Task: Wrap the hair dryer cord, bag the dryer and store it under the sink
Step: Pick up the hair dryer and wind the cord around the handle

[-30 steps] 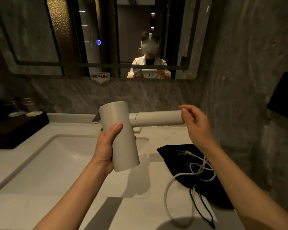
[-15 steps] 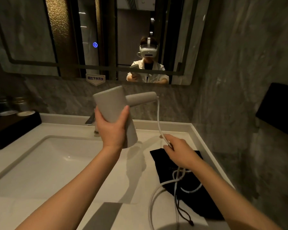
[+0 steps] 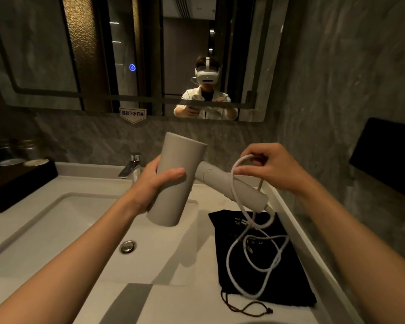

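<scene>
My left hand (image 3: 158,181) grips the barrel of the beige hair dryer (image 3: 175,183), held above the sink with its handle pointing right and down. My right hand (image 3: 269,167) pinches the white cord (image 3: 250,251) and holds a loop of it over the handle. The rest of the cord hangs down in loose loops onto the black drawstring bag (image 3: 292,291), which lies flat on the counter at the right. The bag's brown drawstring trails off its front edge.
The white sink basin (image 3: 56,230) with a chrome drain and faucet (image 3: 131,167) is below the dryer. A dark tray with jars (image 3: 19,169) stands at the back left. A stone wall with a black panel (image 3: 384,160) bounds the right; the mirror is ahead.
My right hand rose from the bag up to the handle, carrying a loop of cord around it. The dryer dropped lower, its handle now tilted down to the right.
</scene>
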